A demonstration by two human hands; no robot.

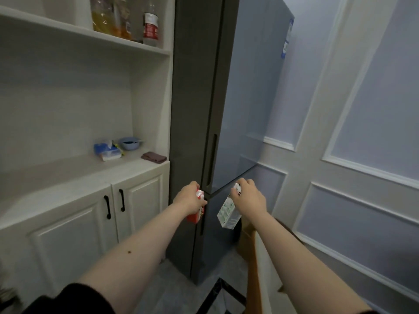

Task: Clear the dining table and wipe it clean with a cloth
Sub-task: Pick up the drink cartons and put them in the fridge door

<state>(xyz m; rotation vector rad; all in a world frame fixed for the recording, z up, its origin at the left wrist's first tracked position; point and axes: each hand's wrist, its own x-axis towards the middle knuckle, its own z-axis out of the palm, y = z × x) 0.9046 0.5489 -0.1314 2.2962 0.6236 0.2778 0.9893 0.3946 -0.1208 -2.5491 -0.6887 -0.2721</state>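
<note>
The left hand [189, 198] grips a red carton [196, 215]. The right hand [249, 196] holds a white-green carton [227, 214] (tilted) before the grey fridge [199, 98].

Head camera looks down, close before fridge [226, 87].

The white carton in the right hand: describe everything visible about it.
The white carton is a tall box, apparently coated paperboard, with faint green print on its sides and red-and-black marks near the top. The right hand grips it from above, fingers curled round its top, so the closure is hidden. It hangs tilted, its bottom swung toward the left, in front of the grey fridge near the seam between the doors. Only the hand visibly touches it.
</note>
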